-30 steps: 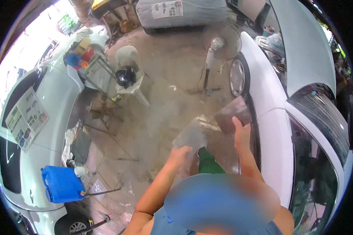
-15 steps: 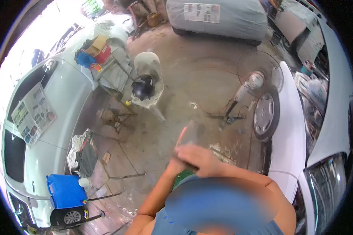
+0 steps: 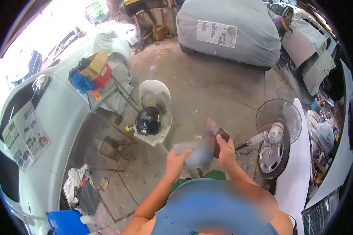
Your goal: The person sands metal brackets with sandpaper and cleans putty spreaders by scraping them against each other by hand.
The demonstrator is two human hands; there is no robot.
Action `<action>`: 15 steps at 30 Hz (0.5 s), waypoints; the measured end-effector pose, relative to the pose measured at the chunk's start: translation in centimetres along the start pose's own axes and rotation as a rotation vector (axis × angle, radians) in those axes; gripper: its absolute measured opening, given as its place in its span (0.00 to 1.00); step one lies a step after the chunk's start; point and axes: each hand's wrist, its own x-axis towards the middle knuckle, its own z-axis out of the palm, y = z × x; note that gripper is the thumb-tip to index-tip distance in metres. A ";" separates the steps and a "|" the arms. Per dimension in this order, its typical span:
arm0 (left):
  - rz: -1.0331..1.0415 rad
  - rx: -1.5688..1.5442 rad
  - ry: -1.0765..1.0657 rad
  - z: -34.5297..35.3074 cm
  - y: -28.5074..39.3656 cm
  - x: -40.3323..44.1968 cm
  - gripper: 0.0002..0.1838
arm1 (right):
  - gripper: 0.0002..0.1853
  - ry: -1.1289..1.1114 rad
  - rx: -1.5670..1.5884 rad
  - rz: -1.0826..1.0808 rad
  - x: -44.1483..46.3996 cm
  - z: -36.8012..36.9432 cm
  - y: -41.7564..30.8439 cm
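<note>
In front of my chest, my left hand (image 3: 175, 163) pinches a pale grey flat sheet (image 3: 199, 153), which motion smears. My right hand (image 3: 226, 152) is closed on a reddish-brown flat piece (image 3: 215, 134), thumb on its face; it looks like a sheet of sandpaper, though I cannot be sure. The two pieces are close together between my hands, and blur hides whether they touch. A white plastic chair (image 3: 157, 92) stands beyond my hands with a black helmet (image 3: 148, 121) on its seat.
A pedestal fan (image 3: 277, 131) and a wheel (image 3: 273, 158) are to the right beside a white panel (image 3: 296, 164). Along the left runs a pale car (image 3: 62, 113). A covered car (image 3: 229, 23) stands ahead. A blue jerrycan (image 3: 68, 223) is lower left. Another person (image 3: 282, 23) is far right.
My hands, together before, have moved apart, each with a flat piece in it. My right hand has swung right. The view has shifted, so surroundings sit lower in the picture.
</note>
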 end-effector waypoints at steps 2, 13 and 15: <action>0.073 -0.033 0.067 0.1 -0.2 4.9 0.28 | 0.21 0.039 0.015 -0.018 0.3 2.0 -0.2; 0.119 0.245 -0.592 7.6 4.1 24.3 0.38 | 0.25 -0.157 -0.771 -0.479 17.6 -2.6 -1.8; 0.708 0.888 -0.753 7.0 0.6 31.3 0.32 | 0.25 -0.170 -0.859 -0.668 21.0 -3.9 -2.7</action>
